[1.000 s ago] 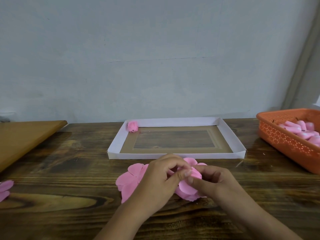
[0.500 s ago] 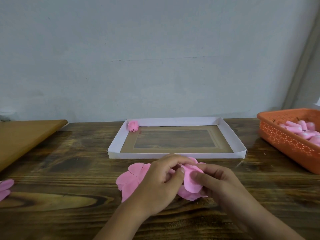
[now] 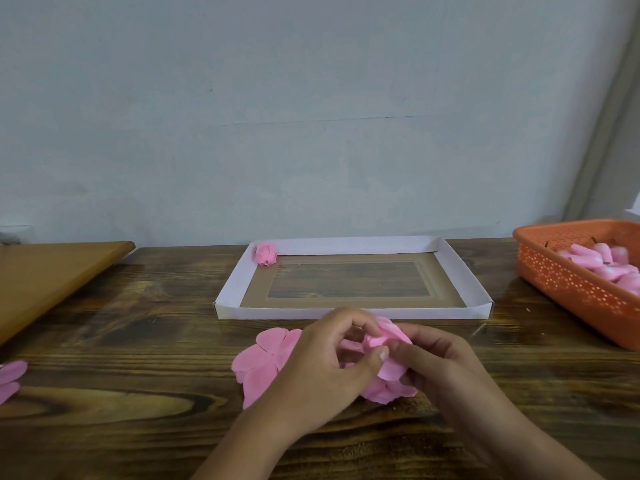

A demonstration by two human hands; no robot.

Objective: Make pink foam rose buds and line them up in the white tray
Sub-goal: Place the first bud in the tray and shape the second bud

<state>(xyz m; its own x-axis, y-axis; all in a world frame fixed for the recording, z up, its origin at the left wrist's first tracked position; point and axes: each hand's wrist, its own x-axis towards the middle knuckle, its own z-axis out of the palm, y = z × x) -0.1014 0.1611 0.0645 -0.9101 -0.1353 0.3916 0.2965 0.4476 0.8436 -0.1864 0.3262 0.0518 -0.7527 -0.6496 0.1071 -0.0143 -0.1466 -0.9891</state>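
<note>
Pink foam petals (image 3: 388, 344) between both hands (image 3: 377, 362)

You can read no text, label, brand or number here: not on the tray (image 3: 232, 284), basket (image 3: 568, 282) or table (image 3: 138, 323).

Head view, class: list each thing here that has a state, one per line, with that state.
White tray: holds one finished bud.
Rose bud: rolled, in the tray's far left corner.
Foam petals: part rolled, held by both hands.
Flat petal piece: unrolled, lying on the table.
Orange basket: holds pink pieces.
Left hand: pinches the petals.
Right hand: grips the petals.
</note>
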